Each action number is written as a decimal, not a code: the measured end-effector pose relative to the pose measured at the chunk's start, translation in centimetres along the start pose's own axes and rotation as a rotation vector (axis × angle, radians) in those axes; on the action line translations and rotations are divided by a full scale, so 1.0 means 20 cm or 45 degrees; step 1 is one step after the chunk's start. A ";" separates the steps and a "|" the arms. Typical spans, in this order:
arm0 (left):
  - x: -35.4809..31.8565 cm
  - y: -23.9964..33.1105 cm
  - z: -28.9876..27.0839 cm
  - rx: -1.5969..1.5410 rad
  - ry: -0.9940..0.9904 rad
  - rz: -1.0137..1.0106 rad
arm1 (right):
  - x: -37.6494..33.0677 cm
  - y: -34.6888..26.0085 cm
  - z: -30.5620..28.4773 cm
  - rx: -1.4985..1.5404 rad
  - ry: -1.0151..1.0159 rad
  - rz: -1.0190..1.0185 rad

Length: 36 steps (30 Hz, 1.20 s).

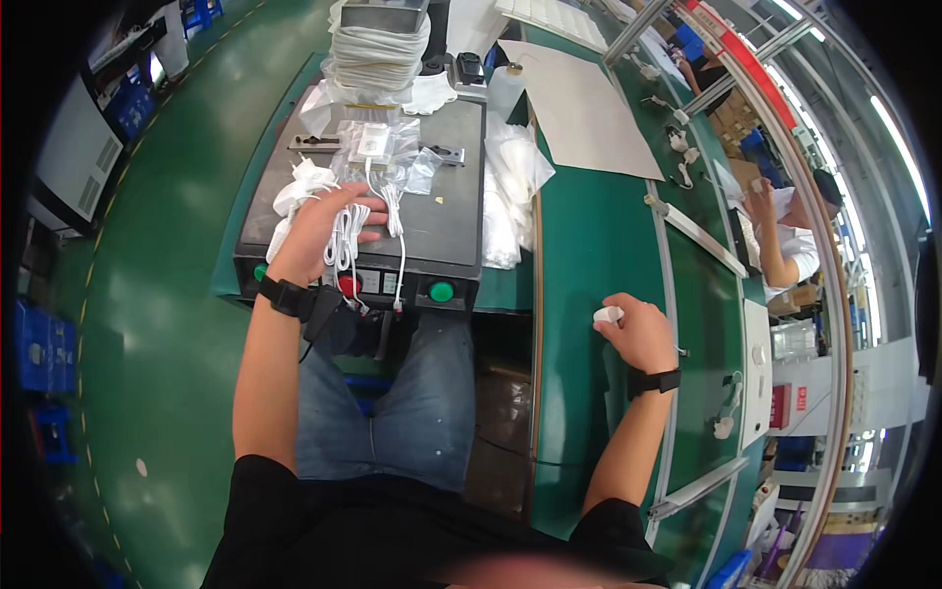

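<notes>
Two hands in play: the right hand (643, 336) pinches a white adapter (608, 315); farther out, the left hand (308, 236) stretches its fingers among white cables (344, 240) (gripping? can't tell), a bagged charger (373, 142) just beyond it.

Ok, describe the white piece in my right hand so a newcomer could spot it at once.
Start at the dark machine and look right to the green bench. Over it is your right hand, gripping the white piece. Small and compact, it stands apart from the coiled white cables at your left hand.
</notes>
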<state>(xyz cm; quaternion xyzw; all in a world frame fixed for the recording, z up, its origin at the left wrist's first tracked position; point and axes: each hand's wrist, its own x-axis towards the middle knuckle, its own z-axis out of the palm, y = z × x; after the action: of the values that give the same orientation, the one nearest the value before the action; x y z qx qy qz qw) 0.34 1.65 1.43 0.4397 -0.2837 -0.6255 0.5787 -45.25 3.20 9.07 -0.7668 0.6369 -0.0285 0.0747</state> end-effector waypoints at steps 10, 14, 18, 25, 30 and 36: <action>0.02 0.02 0.04 0.086 0.006 -0.055 | 0.03 0.01 0.04 0.064 0.149 0.024; 0.02 0.01 0.05 0.112 0.001 -0.077 | 0.03 0.06 0.04 0.089 0.194 -0.006; 0.03 0.03 0.04 0.060 -0.028 -0.109 | 0.04 0.04 0.07 0.056 0.249 -0.005; 0.06 0.04 0.00 0.035 -0.074 -0.195 | 0.04 0.04 0.10 0.072 0.277 0.017; 0.08 0.04 -0.02 -0.029 -0.074 -0.260 | 0.04 0.05 0.11 0.082 0.272 0.014; 0.09 0.04 -0.05 -0.097 -0.120 -0.256 | 0.05 0.05 0.07 0.039 0.266 0.018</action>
<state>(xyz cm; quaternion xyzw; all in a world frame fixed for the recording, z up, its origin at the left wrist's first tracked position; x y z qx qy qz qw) 1.67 -0.09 1.29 0.4135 -0.2411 -0.7107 0.5155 -45.75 2.14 7.54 -0.7538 0.6462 -0.1175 0.0198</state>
